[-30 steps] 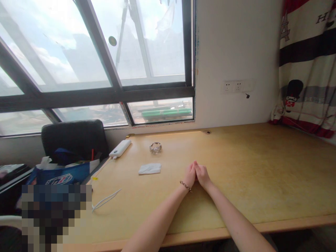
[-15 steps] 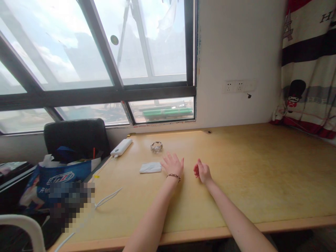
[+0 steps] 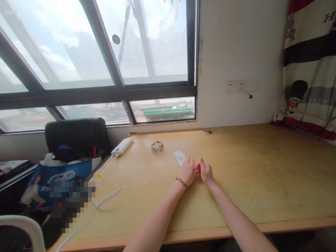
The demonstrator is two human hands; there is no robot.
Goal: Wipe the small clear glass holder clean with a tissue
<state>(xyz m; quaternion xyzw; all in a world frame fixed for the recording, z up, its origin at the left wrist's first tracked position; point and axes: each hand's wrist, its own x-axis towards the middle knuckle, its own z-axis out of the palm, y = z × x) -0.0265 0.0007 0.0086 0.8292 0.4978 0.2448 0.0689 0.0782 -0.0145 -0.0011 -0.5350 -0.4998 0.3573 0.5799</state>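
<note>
A flat, folded white tissue (image 3: 179,157) sticks out beyond my left hand (image 3: 188,172), tilted and slightly off the line of the desk edge. My left hand holds its near end; the fingers partly cover it, and a beaded bracelet (image 3: 182,182) circles that wrist. Close beside it, my right hand (image 3: 205,172) rests with the thumb up and the fingers curled inward toward the left hand. Whatever those curled fingers may hold is hidden. Farther back on the desk stands a silvery, crown-like openwork ring (image 3: 157,147), touched by neither hand.
A white power bank (image 3: 122,146) with a white cable (image 3: 109,197) lies along the left edge of the wooden desk (image 3: 262,175). Left of the desk are a blue bag (image 3: 60,178) and a black chair (image 3: 77,136). Window and wall sockets (image 3: 236,86) are behind.
My left hand has moved right toward the right hand, and the white tissue has gone with it, turning from level to slanted. My right hand has barely moved.
</note>
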